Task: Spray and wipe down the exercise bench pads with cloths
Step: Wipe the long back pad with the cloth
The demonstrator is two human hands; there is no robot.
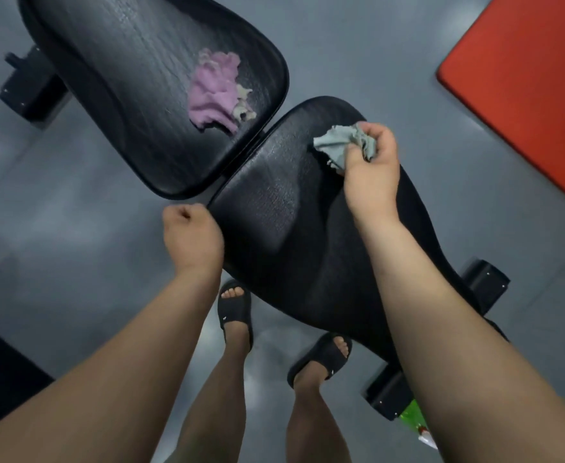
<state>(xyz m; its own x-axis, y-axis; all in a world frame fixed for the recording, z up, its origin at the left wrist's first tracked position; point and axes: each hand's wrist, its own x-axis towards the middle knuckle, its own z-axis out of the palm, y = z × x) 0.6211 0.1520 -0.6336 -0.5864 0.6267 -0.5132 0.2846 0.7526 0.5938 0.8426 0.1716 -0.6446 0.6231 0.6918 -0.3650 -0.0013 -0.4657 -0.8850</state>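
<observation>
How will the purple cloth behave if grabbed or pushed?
Likely floppy: the purple cloth lies crumpled in soft folds, so it should drape. Probably light, given the loose, airy bunching. Pushed, it would likely bunch or slide on the sheeny black pad, not roll.

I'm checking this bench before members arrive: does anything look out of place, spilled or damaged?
One thing: a crumpled purple cloth with a pale scrap at its edge lies loose on the far black textured bench pad. The right hand grips a grey cloth on the near black pad. No tears or puddles show.
</observation>
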